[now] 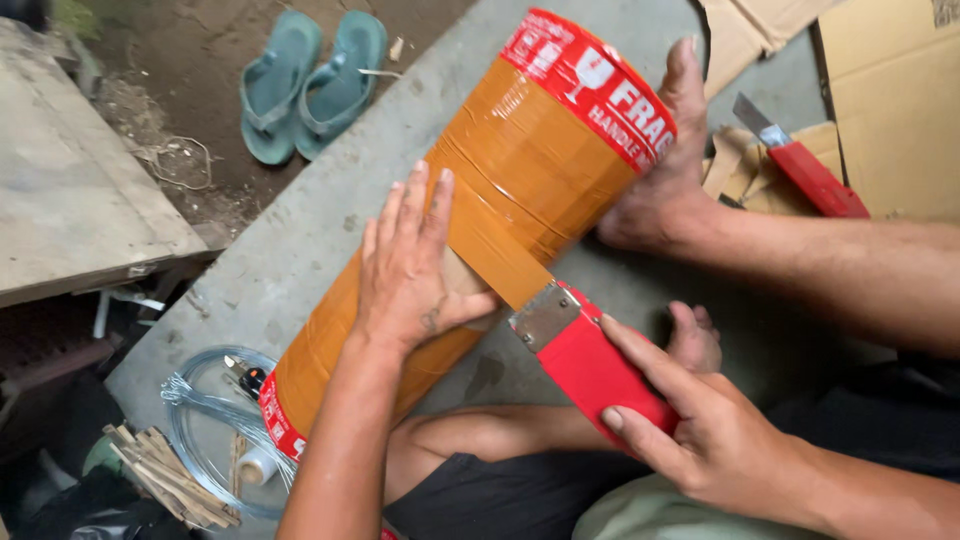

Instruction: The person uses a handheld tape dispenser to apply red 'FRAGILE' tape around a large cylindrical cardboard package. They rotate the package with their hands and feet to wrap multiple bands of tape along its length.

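1. the long parcel tube (530, 190), wrapped in brown tape with red-and-white warning bands at both ends, lies on the grey concrete slab (330, 210); its long axis runs from lower left to upper right, away from the person.
2. the left hand (410, 265) lies flat and open on the tube's middle, fingers spread along it, pressing the fresh brown tape strip (495, 255) down; it grips nothing.
3. the right hand (700, 430) is closed round the red tape dispenser (590, 360), just right of the tube. the strip runs taut from its metal blade up under the left hand, so the left hand is the nearer to the tube.
4. a bare foot (665, 180) braces the tube's far end.
5. around: a red utility knife (800, 160) on cardboard (890, 100) at upper right, green sandals (310, 85) on dirt, a wire coil (215, 420) and wood sticks (165, 480) lower left.
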